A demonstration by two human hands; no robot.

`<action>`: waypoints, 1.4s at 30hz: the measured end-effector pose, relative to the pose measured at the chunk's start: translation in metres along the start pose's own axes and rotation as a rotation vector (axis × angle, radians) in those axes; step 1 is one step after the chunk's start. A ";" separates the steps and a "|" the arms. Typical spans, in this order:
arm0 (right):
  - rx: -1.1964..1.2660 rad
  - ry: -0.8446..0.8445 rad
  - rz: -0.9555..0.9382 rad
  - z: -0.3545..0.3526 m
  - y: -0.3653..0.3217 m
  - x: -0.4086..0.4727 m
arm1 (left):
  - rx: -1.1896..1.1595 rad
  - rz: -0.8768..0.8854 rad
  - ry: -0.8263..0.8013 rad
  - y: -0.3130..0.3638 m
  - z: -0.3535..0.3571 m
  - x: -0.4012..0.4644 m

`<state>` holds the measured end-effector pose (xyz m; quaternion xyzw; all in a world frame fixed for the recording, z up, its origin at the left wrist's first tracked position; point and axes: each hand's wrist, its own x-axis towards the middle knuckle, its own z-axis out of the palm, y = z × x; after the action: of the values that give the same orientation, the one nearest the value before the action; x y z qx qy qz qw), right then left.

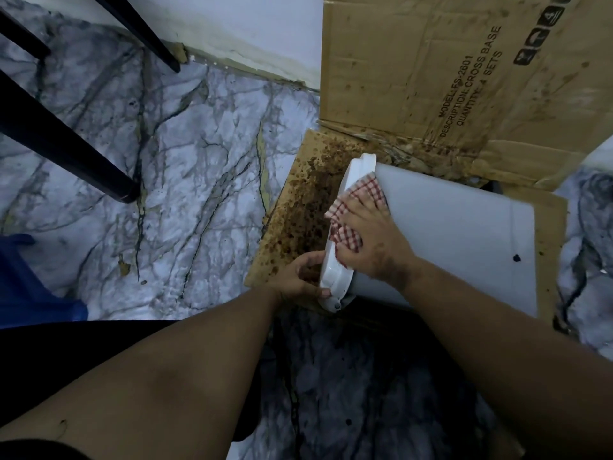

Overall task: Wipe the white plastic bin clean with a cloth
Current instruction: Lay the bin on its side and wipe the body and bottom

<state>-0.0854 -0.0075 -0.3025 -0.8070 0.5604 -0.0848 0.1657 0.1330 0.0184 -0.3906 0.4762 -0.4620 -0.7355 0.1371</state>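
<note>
The white plastic bin lies on its side on stained cardboard, its rim facing left. My left hand grips the lower part of that rim, fingers curled around its edge. My right hand presses a red-and-white checked cloth flat against the bin's side wall just behind the rim. Part of the cloth is bunched under my palm and fingers. A small dark spot shows on the bin's wall near its base at the right.
Flattened cardboard with brown stains lies under the bin, and a printed cardboard sheet leans against the wall behind. Black chair legs stand on the marble-patterned floor at left. A blue object sits at the left edge.
</note>
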 end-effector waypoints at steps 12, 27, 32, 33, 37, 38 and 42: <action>-0.084 0.001 -0.073 0.024 -0.032 -0.047 | -0.048 0.014 0.010 0.002 0.004 -0.005; -0.073 -0.047 -0.146 0.016 -0.015 -0.032 | -0.049 0.017 -0.058 0.004 0.004 -0.007; -0.119 -0.057 -0.163 0.028 -0.020 -0.046 | -0.035 -0.015 -0.035 0.004 0.005 -0.005; -0.115 -0.064 -0.169 0.027 -0.018 -0.043 | -0.031 -0.014 -0.032 0.006 0.005 -0.006; -0.044 -0.069 -0.129 0.006 -0.006 -0.016 | 0.016 0.048 -0.097 0.010 0.005 -0.006; -0.004 -0.068 -0.098 -0.003 0.001 -0.005 | 0.031 0.065 -0.126 0.011 0.005 -0.007; 0.061 -0.057 0.001 -0.028 0.027 0.044 | 0.049 0.042 -0.131 0.011 0.002 -0.005</action>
<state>-0.1025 -0.0623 -0.2881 -0.8032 0.5532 -0.0790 0.2062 0.1311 0.0170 -0.3786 0.4206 -0.4978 -0.7504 0.1104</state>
